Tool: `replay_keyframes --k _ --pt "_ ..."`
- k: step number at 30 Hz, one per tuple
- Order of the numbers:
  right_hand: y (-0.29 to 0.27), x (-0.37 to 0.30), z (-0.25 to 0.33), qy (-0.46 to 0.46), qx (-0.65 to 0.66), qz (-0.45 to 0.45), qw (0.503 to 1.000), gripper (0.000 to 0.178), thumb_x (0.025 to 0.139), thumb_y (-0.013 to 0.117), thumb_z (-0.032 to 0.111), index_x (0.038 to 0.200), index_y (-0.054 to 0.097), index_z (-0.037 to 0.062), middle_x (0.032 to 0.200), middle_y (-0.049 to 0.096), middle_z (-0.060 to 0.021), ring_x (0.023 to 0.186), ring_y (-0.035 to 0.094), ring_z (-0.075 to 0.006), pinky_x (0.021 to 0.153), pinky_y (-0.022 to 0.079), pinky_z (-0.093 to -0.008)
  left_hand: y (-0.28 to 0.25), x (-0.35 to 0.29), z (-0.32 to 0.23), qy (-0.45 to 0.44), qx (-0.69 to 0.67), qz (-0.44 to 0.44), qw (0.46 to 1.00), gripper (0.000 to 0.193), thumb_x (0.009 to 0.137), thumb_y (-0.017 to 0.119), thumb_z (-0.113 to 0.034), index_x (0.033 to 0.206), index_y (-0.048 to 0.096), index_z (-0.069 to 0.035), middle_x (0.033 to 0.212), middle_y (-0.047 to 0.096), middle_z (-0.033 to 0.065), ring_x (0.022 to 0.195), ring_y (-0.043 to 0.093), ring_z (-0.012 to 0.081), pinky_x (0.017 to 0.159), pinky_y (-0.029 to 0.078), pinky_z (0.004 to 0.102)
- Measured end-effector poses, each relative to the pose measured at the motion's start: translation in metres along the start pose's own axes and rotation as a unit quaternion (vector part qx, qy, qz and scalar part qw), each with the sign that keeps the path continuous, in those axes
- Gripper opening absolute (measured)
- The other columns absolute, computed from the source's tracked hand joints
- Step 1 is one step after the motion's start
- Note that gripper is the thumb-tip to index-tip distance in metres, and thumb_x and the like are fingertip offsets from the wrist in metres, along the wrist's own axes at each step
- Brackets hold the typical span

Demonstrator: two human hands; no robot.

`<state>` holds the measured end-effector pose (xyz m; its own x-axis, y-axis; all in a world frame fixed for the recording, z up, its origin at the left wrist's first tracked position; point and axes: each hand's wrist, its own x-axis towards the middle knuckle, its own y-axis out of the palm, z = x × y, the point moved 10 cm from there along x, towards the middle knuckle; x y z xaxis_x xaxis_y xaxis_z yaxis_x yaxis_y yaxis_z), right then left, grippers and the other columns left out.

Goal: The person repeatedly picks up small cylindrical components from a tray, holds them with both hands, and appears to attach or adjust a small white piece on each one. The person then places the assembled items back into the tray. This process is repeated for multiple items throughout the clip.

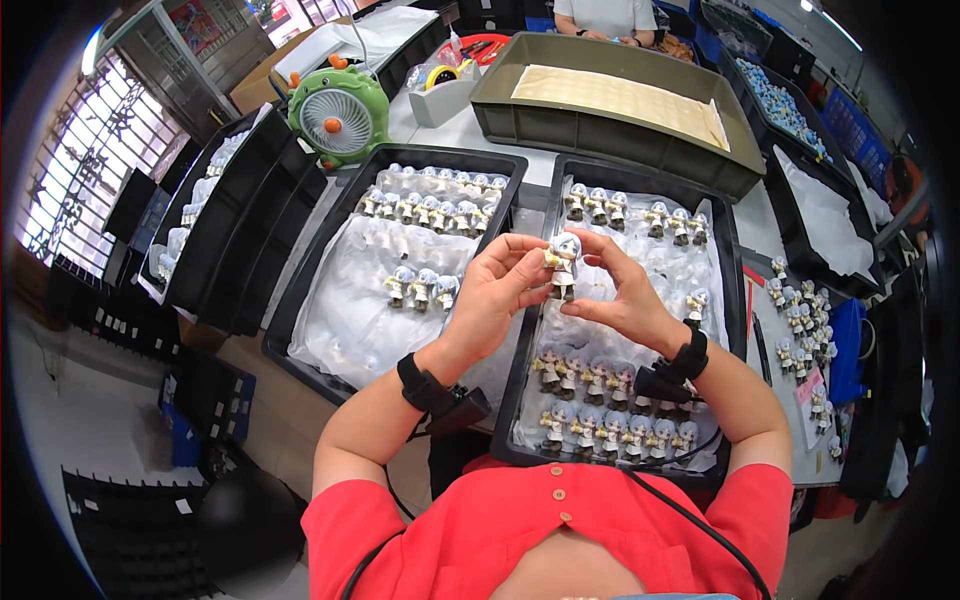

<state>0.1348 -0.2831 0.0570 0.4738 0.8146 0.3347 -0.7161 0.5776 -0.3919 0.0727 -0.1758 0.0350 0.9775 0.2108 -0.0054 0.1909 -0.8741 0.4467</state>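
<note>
- Your left hand pinches the small figurine at its side between thumb and fingers, which leaves its front in plain view.
- Your right hand curves around the other side, thumb near the feet and fingers near the head, perhaps to steady it; I can't tell whether it grips.
- The figurine is upright in front of you, above the left part of the right tray, so a slip would probably end on soft lining.
- White sheeting lines the left tray too, likely to guard the paint.
- Neat rows nearest you probably limit knocks; whether they stand or lie is unclear.
- More figurines cluster beside the right tray, within sight.
</note>
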Motion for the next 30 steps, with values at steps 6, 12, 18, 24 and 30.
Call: replay_keyframes --k 6,12,18,24,30 --pt "-0.002 0.0 0.001 -0.026 -0.013 -0.026 0.999 0.073 0.068 0.079 0.02 0.132 0.045 0.0087 0.122 0.054 -0.0074 0.109 0.052 -0.0191 0.091 0.042 -0.0344 -0.002 0.001 0.002 -0.007 0.019 0.001 1.0 0.023 0.092 0.057 -0.02 0.109 0.051 -0.006 0.102 0.059 0.0039 0.09 0.06 0.011 0.076 0.051 0.0268" --pt "0.0 -0.001 -0.002 0.011 -0.003 0.0 1.0 0.073 0.069 0.079 0.018 0.133 0.043 0.0094 0.131 0.048 -0.0074 0.116 0.048 -0.0184 0.097 0.039 -0.0345 -0.003 0.0 0.003 -0.008 0.023 -0.006 1.0 0.023 0.091 0.057 -0.02 0.109 0.052 -0.006 0.101 0.059 0.0035 0.089 0.059 0.0107 0.077 0.051 0.0273" --pt "-0.004 0.001 0.003 -0.032 -0.04 -0.034 0.998 0.072 0.067 0.079 0.021 0.13 0.046 0.0085 0.118 0.056 -0.0093 0.107 0.054 -0.0205 0.09 0.043 -0.0341 -0.006 0.001 0.005 -0.013 0.028 -0.012 0.999 0.023 0.091 0.058 -0.02 0.108 0.053 -0.006 0.102 0.059 0.0032 0.089 0.059 0.0107 0.078 0.051 0.0275" --pt "-0.006 0.0 0.005 -0.033 -0.048 -0.039 0.998 0.071 0.066 0.08 0.02 0.129 0.047 0.0078 0.119 0.055 -0.009 0.108 0.053 -0.0204 0.091 0.043 -0.0338 -0.007 0.003 0.007 -0.012 0.02 -0.01 1.0 0.022 0.092 0.056 -0.019 0.109 0.053 -0.006 0.101 0.06 0.0035 0.088 0.06 0.0114 0.078 0.051 0.0285" --pt "-0.008 -0.001 0.021 -0.073 -0.093 -0.058 0.991 0.072 0.064 0.081 0.016 0.127 0.049 0.0085 0.119 0.053 -0.0092 0.107 0.052 -0.0219 0.092 0.042 -0.0342 -0.01 0.003 0.01 -0.02 0.03 -0.02 0.999 0.023 0.093 0.055 -0.02 0.11 0.055 -0.005 0.101 0.061 0.003 0.088 0.06 0.0121 0.08 0.051 0.0299"
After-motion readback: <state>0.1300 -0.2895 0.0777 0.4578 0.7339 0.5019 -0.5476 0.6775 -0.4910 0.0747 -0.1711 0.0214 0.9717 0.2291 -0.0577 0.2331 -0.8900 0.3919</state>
